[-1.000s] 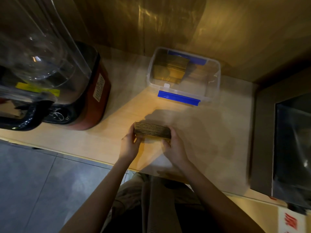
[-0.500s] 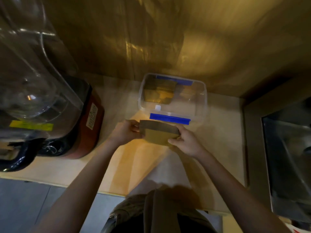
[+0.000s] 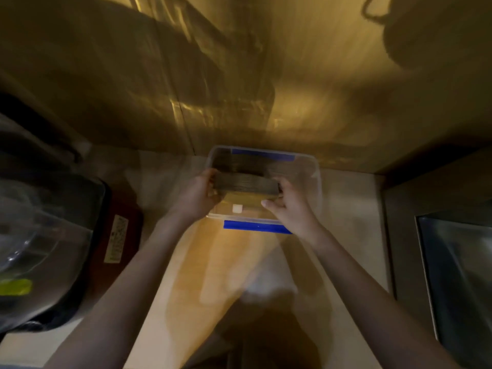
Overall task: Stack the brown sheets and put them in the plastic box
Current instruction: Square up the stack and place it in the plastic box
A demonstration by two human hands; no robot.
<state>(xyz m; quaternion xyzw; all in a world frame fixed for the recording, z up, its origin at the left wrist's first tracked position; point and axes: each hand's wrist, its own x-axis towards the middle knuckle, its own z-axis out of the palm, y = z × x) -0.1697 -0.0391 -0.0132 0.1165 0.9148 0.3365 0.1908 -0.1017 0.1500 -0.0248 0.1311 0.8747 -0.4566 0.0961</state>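
Note:
A stack of brown corrugated sheets (image 3: 246, 185) hangs over the open clear plastic box (image 3: 316, 179), which has blue clips on its near and far rims. My left hand (image 3: 197, 197) grips the stack's left end and my right hand (image 3: 288, 206) grips its right end. The stack sits above the box's near half, tilted slightly. More brown sheets (image 3: 239, 163) lie inside the box behind it. The picture is blurred by motion.
A red and black blender base (image 3: 117, 235) with a clear jug (image 3: 40, 235) stands at the left on the wooden counter (image 3: 234, 265). A dark appliance (image 3: 452, 275) stands at the right. A wooden wall (image 3: 239, 75) rises right behind the box.
Both hands have lifted the stack off the counter and carried it away from me, from the counter's near part to above the box.

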